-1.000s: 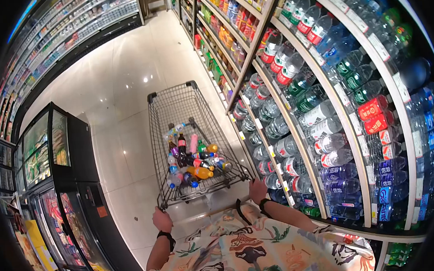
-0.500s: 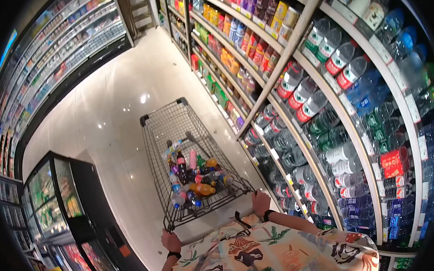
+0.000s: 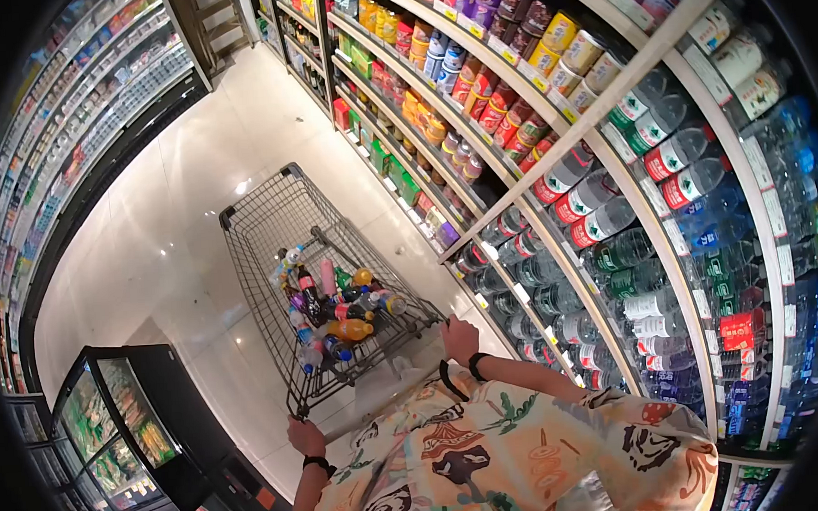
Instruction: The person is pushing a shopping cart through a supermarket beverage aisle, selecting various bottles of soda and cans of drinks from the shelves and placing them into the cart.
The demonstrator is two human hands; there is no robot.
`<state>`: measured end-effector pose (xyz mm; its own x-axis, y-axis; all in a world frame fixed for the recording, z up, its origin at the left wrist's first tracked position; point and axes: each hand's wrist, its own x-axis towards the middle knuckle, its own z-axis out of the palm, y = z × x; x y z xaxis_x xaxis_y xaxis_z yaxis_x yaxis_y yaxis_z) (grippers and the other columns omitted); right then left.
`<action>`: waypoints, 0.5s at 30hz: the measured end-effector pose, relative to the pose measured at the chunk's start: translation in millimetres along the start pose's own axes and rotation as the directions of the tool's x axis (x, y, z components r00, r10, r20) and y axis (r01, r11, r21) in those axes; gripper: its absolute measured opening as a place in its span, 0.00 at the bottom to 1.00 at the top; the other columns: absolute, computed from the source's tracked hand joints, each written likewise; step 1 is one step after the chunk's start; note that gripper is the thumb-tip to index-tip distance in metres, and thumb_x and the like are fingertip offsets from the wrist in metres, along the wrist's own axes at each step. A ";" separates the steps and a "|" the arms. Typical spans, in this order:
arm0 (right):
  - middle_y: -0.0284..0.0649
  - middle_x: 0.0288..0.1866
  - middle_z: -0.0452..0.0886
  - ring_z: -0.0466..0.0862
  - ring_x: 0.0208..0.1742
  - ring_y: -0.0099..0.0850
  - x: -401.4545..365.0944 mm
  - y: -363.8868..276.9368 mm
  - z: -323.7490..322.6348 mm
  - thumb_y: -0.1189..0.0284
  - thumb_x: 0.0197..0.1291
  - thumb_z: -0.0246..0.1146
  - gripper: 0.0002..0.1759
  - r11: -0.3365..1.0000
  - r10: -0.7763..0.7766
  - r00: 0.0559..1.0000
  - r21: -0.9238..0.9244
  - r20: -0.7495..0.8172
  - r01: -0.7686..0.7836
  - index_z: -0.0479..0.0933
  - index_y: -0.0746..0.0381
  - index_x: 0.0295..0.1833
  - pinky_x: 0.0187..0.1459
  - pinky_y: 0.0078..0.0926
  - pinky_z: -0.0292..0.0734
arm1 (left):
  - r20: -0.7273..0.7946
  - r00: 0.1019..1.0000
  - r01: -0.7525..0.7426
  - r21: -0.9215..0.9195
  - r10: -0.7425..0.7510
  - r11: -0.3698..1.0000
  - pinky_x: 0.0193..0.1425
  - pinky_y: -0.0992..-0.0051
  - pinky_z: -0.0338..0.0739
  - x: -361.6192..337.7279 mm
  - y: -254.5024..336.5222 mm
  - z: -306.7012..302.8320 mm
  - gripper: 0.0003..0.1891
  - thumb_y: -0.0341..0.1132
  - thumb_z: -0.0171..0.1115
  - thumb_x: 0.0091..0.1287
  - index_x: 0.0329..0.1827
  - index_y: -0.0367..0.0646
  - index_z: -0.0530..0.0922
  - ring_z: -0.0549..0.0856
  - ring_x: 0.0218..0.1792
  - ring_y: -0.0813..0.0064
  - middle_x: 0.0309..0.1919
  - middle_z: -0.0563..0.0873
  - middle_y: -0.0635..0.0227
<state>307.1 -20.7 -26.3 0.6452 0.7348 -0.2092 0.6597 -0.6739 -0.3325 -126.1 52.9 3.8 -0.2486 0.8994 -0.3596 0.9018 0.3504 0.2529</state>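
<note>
A wire shopping cart stands in front of me, its far end pointing up and to the left. My left hand is closed around the near left corner of the cart, at the handle. At the near right corner, my right hand is wrapped around the handle too. Several drinks lie in a heap in the near part of the basket, among them an orange drink bottle, a dark bottle with a pink label and a pink container. Black bands circle both wrists.
Shelves of water bottles and canned or jarred drinks run along the right. A black glass-front cooler stands at lower left. Past the pale tiled floor, a long stocked shelf curves along the left. Wooden steps stand at the far end.
In view, the cart and both hands have shifted left and slightly up. The right-hand shelves show nearer, and the cooler sits lower. Both hands keep their hold.
</note>
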 end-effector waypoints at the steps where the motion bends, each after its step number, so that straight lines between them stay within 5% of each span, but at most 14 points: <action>1: 0.52 0.28 0.84 0.86 0.33 0.54 13.6 -13.4 3.5 0.58 0.71 0.56 0.17 1.000 0.007 1.000 -0.004 0.006 -0.007 0.76 0.62 0.39 0.39 0.55 0.79 | 0.008 1.000 0.001 0.005 -0.001 1.000 0.51 0.47 0.81 18.7 5.5 -4.9 0.10 0.27 0.61 0.69 0.51 0.36 0.77 0.87 0.47 0.41 0.42 0.87 0.43; 15: 0.56 0.32 0.86 0.87 0.35 0.55 198.2 -204.3 10.5 0.61 0.71 0.56 0.17 0.996 0.076 0.997 0.037 0.030 -0.077 0.78 0.65 0.41 0.44 0.56 0.81 | -0.022 0.996 -0.090 -0.014 0.089 0.996 0.53 0.46 0.80 274.4 92.7 -79.2 0.09 0.26 0.59 0.68 0.49 0.35 0.78 0.87 0.47 0.40 0.41 0.88 0.43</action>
<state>296.1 263.4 -9.5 0.6816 0.6834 -0.2614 0.5932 -0.7253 -0.3494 -138.6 352.8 -0.3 -0.1750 0.9327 -0.3153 0.9153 0.2721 0.2970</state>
